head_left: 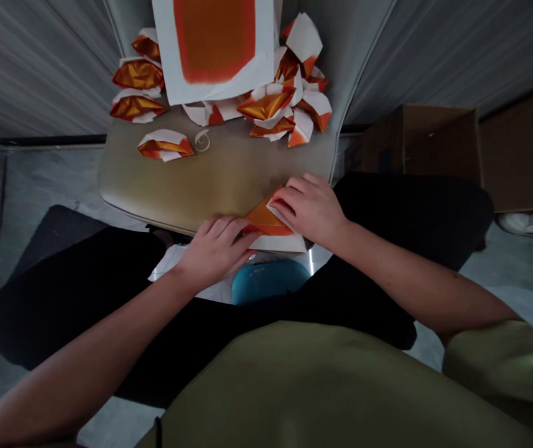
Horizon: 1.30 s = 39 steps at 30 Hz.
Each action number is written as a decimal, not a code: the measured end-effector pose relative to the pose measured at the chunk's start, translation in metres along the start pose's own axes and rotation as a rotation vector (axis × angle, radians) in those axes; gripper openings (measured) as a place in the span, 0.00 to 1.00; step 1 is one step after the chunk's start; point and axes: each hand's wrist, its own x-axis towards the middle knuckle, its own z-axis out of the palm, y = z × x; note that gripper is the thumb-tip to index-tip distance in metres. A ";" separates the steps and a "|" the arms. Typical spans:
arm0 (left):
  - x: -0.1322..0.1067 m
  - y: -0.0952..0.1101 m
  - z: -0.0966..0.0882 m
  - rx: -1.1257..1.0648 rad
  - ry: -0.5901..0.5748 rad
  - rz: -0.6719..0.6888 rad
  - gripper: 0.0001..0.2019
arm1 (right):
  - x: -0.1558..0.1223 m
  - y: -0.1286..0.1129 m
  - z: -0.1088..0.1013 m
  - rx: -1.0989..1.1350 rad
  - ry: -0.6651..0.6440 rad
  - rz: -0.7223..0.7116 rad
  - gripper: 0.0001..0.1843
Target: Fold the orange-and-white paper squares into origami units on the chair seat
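Head view: both grips grasping paper. Left hand (217, 249) pinches the left end of a folded sheet (268, 219), thumb nearer the wearer; right hand (310, 208), fingers curled, holds its turned-over white edge. Sheet lies at the near rim of a chair seat (154, 180), between the hands. Paper flat, sharply creased, orange face with slight sheen, white border. Near border runs roughly left-right, along the rim; orange part narrows away from the wearer, toward the right fingers. Full long axis hidden by the hands.

Seat smooth, dull-glossy, rounded at the front. Beyond, a white-bordered orange sheet (214, 43) lies flat. Left of it, puffed boat-shaped pieces (138, 74), metallic orange inside; a single folded piece (166, 146) nearer, beside a pale curl (202, 140). Right, a jumbled paper heap (289, 93).

Room: pleated grey drapes (457, 50), open cardboard box (441, 143), grey floor (56, 168).
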 end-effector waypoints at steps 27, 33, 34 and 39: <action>0.009 -0.018 0.017 -0.368 0.209 0.001 0.10 | -0.015 0.018 0.011 0.257 0.028 -0.249 0.10; 0.020 -0.013 0.022 -0.290 0.184 -0.130 0.13 | -0.015 0.019 0.011 0.314 0.034 -0.213 0.07; 0.021 -0.012 0.022 -0.264 0.181 -0.149 0.13 | -0.015 0.019 0.010 0.317 0.028 -0.209 0.07; 0.023 -0.005 0.026 -0.182 0.207 -0.207 0.12 | -0.015 0.017 0.006 0.337 0.033 -0.200 0.10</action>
